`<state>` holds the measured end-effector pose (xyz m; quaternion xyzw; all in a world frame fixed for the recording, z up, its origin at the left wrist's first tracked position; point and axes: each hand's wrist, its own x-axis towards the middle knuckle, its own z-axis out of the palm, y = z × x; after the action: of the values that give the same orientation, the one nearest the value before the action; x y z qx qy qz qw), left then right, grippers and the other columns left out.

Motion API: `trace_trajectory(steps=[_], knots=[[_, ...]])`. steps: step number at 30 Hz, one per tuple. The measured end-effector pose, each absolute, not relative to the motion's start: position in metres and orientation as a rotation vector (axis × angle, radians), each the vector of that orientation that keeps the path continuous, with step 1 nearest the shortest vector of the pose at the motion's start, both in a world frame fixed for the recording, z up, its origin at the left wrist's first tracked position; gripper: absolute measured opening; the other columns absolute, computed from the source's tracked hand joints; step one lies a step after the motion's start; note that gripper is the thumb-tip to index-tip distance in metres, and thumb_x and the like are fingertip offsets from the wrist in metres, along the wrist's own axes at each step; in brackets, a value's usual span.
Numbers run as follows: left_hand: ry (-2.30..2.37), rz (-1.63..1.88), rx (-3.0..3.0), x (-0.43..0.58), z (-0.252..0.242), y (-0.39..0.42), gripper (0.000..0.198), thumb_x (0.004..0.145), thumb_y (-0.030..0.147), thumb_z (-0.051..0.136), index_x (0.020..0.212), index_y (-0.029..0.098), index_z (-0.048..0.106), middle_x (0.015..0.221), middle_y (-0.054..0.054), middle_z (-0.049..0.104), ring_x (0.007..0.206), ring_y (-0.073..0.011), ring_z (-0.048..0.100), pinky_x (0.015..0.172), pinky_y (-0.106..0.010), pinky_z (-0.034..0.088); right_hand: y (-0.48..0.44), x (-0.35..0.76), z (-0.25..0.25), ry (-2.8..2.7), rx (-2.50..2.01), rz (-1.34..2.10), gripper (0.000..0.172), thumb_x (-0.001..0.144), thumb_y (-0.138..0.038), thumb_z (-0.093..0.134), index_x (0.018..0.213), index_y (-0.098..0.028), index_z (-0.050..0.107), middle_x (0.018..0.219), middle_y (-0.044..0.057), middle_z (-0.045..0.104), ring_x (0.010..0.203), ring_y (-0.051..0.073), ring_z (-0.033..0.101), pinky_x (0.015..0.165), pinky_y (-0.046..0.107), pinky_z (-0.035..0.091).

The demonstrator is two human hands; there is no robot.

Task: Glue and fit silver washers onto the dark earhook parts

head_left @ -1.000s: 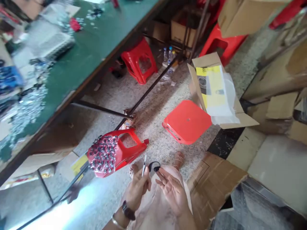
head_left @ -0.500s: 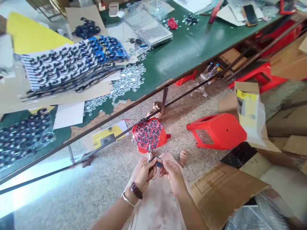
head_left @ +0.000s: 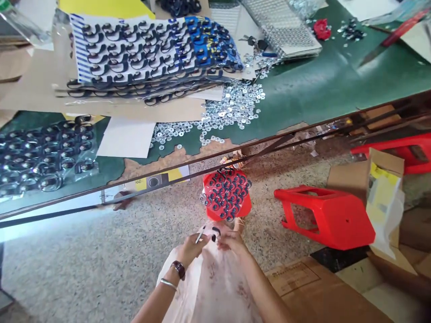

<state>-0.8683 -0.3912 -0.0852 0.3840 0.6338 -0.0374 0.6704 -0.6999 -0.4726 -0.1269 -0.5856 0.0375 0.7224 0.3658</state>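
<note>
Ahead, red stool (head_left: pixel 247 208) under black pieces (head_left: pixel 227 190), left grip (head_left: pixel 191 247) pinching slim tool (head_left: pixel 200 234), right grip (head_left: pixel 233 241) pinching black hook (head_left: pixel 216 231)

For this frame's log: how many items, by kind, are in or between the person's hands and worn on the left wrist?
Slim pale tool, in the left hand: 1
Black curved piece, between that hand and the right hand: 1
Dark-strapped watch: 1
Silver bangle: 1
Total: 4
</note>
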Motion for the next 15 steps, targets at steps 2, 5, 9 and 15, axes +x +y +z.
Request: trace_trajectory(steps=[2,5,9,15], knots=[[1.542,-0.040,0.866,-0.885,-0.113,-0.389,0.064,0.065,0.075,0.060,0.078,0.013,0.067,0.034,0.009,0.037,0.034,-0.0071,0.029,0.045,-0.022,0.024,-0.450,-0.702,-0.158,0.169,-1.596,1.766,0.031,0.060,-0.039,0.084,0.066,-0.014,0.066,0.057,0.003,0.067,0.051,0.017,0.065,0.044,0.023,0.045],[1.656,0.007,0.846,-0.908,-0.145,-0.391,0.070,0.068,0.079,0.051,0.081,0.013,0.067,0.034,0.009,0.036,0.036,-0.0093,0.032,0.048,-0.024,0.027,-0.411,-0.709,-0.198,0.247,-1.696,1.635,0.025,0.073,-0.036,0.076,0.079,-0.014,0.066,0.066,0.004,0.070,0.059,0.017,0.068,0.047,0.022,0.047],[1.712,0.017,0.797,-0.929,-0.163,-0.406,0.077,0.059,0.082,0.055,0.081,0.010,0.071,0.032,0.005,0.039,0.039,-0.0126,0.036,0.049,-0.025,0.029,-0.358,-0.725,-0.233,0.262,-1.744,1.583,0.021,0.086,-0.033,0.066,0.092,-0.013,0.064,0.080,0.003,0.070,0.065,0.012,0.067,0.056,0.022,0.052],[1.738,0.026,0.735,-0.945,-0.170,-0.426,0.074,0.058,0.081,0.057,0.076,0.010,0.071,0.033,0.003,0.042,0.040,-0.0132,0.038,0.049,-0.025,0.031,-0.316,-0.747,-0.262,0.240,-1.770,1.609,0.024,0.094,-0.035,0.057,0.103,-0.013,0.061,0.096,0.004,0.065,0.079,0.015,0.065,0.070,0.031,0.056]])
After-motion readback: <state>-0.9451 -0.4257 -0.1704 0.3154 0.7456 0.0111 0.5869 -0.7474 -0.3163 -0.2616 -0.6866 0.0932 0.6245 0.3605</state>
